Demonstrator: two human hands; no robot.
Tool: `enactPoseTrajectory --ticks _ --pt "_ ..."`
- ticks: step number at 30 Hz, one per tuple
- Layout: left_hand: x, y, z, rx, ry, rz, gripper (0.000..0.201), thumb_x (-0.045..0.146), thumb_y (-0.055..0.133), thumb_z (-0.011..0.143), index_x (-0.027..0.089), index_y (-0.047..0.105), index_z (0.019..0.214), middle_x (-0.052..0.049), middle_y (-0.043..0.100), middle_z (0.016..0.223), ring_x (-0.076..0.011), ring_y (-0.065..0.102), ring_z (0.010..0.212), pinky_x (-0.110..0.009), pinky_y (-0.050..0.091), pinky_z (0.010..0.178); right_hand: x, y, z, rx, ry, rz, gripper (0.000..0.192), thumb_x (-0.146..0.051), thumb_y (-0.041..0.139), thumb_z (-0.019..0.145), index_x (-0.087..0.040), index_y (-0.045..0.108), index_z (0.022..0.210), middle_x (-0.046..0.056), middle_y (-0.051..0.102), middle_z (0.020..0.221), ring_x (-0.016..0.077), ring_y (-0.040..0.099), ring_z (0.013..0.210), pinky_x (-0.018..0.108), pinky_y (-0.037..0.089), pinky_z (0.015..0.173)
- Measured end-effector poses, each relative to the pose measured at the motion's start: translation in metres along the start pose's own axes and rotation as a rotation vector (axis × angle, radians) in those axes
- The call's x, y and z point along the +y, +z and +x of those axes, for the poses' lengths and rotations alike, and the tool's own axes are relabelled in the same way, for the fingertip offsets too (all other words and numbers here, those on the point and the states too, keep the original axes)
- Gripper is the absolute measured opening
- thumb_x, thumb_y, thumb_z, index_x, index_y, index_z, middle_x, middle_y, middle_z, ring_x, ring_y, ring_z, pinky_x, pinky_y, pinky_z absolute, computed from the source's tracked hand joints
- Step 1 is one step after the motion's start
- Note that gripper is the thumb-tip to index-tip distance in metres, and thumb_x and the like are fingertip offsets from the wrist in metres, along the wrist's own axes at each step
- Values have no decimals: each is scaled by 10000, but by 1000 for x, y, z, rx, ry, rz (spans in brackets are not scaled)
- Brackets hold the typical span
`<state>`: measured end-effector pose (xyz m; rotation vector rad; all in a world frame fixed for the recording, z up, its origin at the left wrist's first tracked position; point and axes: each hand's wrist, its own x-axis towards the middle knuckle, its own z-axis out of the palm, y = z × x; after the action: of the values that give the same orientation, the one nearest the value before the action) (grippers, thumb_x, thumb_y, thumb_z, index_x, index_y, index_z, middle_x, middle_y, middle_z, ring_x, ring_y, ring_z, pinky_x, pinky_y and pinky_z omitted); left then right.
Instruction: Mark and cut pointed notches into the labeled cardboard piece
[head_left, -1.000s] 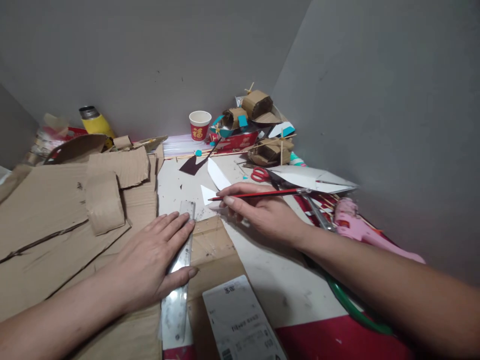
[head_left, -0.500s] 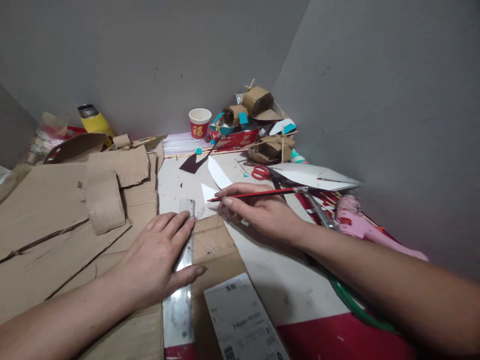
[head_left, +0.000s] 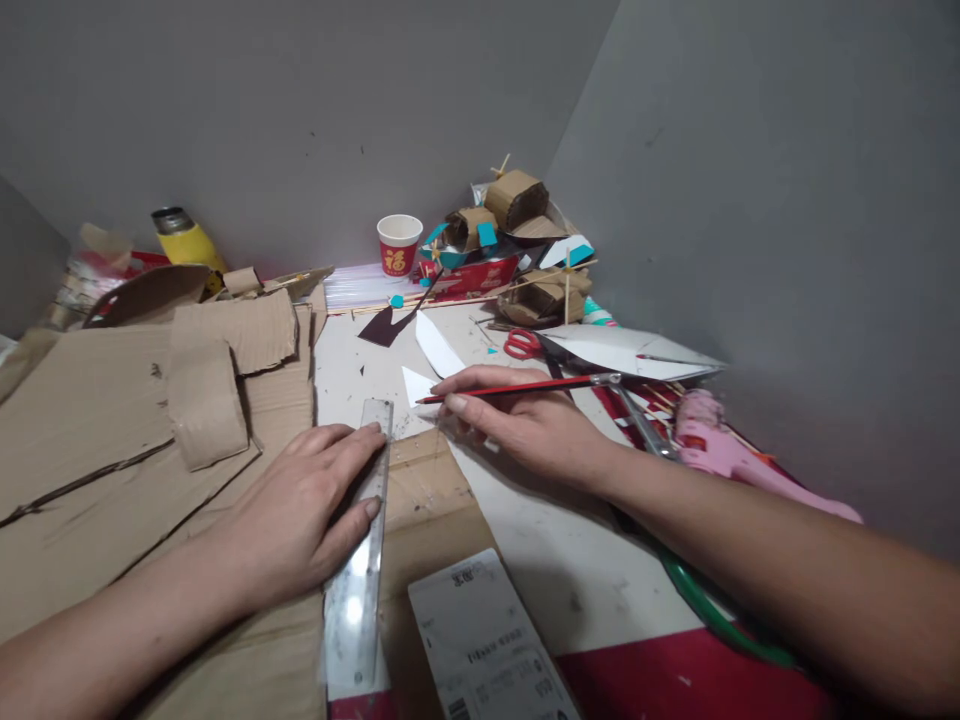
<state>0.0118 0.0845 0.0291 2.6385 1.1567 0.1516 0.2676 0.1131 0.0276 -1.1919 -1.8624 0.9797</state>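
Observation:
My left hand (head_left: 304,505) lies on a clear ruler (head_left: 358,605), with its fingertips on the upper part and its thumb on the right side. The ruler runs away from me across a brown cardboard piece (head_left: 420,500) and the pale table top. A red and black pencil (head_left: 517,387) is pinched in my right hand (head_left: 517,425), its tip pointing left above a small white paper triangle (head_left: 414,385). Beyond that hand lies a curved white paper strip (head_left: 437,345). A box with a printed label (head_left: 484,635) stands near me, right of the ruler.
Cardboard sheets (head_left: 90,400) cover the left side. At the back are a paper cup (head_left: 400,245), a yellow bottle (head_left: 187,240) and cardboard models (head_left: 517,205). To the right lie red-handled scissors (head_left: 523,344), a white boat-shaped piece (head_left: 622,350) and a pink glue gun (head_left: 720,445).
My left thumb has drawn in toward the fingers, onto the ruler. The ruler has turned slightly, its far end shifting right and its near end left. My right hand and pencil have barely moved.

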Motion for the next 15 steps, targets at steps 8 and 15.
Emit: enactPoseTrajectory --ticks 8,15 --pt "-21 -5 -2 -109 64 33 728 579 517 908 224 347 1520 -118 318 1604 -354 319 1443 -560 337 1126 1 0 0 -2 11 9 183 -269 543 915 -175 683 988 41 700 819 176 642 733 304 502 668" --pt "-24 -1 -1 -110 80 85 803 652 488 893 252 259 1551 -115 258 1619 -348 261 1472 -583 219 1175 -1 0 1 14 -22 -40 175 -256 549 912 -174 691 973 51 721 880 178 646 765 305 500 681"
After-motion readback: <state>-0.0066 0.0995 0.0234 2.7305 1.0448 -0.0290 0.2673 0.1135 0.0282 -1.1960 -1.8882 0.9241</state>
